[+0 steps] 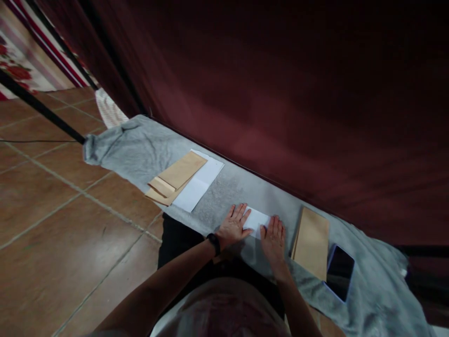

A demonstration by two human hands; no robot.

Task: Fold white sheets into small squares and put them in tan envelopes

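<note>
A small white sheet of paper, seemingly folded, lies on the grey cloth in front of me. My left hand rests flat on its left end with the fingers spread. On the right end, my right hand presses down, fingers stretched out. Both palms hide the ends of the paper. To the left, brown paper envelopes overlap a stack of white paper sheets. More brown envelopes lie to the right of my right hand.
A phone with a dark screen lies at the right, against the envelopes. Grey cloth covers the narrow table. A dark red curtain hangs along its far edge. Black poles stand at the left over the tiled floor.
</note>
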